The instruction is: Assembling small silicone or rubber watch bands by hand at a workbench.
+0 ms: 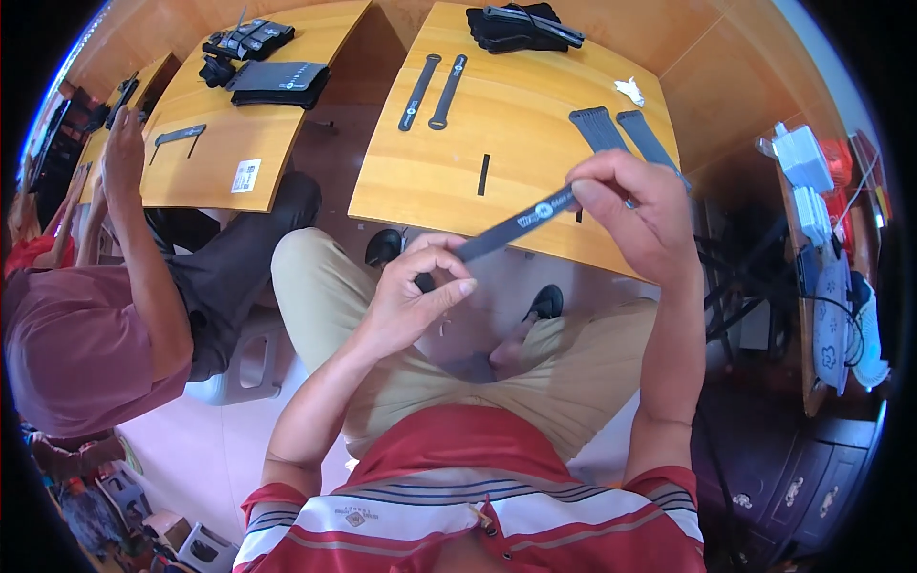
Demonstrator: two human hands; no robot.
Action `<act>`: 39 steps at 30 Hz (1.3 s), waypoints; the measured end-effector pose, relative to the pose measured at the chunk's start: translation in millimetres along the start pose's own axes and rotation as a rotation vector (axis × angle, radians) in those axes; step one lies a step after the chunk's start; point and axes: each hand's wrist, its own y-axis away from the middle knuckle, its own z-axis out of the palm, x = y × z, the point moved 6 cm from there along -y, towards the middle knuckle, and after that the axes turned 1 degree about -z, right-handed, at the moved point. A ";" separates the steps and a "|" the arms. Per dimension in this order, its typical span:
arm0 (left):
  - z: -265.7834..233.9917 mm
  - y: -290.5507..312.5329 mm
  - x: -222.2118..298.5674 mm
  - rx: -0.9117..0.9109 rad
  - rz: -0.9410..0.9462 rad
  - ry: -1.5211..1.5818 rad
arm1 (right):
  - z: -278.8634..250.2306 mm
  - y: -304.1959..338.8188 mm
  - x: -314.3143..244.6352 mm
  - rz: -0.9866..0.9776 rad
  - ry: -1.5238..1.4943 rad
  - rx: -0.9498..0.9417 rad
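Observation:
A dark grey strap (516, 227) with pale print is stretched slantwise between my hands, above the near edge of the wooden table (420, 181). My left hand (415, 294) is closed round its lower end, the fingers curled. At the upper end my right hand (642, 212) pinches it between thumb and fingers. Beyond them a short black strip (484, 175) lies on the table. Farther back, two similar straps, a left one (419, 93) and a right one (449, 92), lie side by side. Several grey straps (597, 130) are bunched near my right hand.
A black pile (521, 31) sits at the table's far edge, with a crumpled white tissue (629, 91) to its right. On the left, a co-worker (86, 325) sits at another table (215, 167) holding stacked dark pieces (279, 82). A cluttered shelf (812, 315) stands right.

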 end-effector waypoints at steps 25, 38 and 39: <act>-39.3 -155.3 -12.3 0.149 -0.197 -0.518 | 63.1 -181.9 270.1 0.118 0.253 0.007; -34.1 -179.0 -29.1 0.068 -0.291 -0.602 | 82.2 -210.1 308.3 0.229 0.426 -0.078; -33.4 -179.1 -29.2 0.074 -0.280 -0.598 | 82.0 -211.2 309.8 0.220 0.463 -0.051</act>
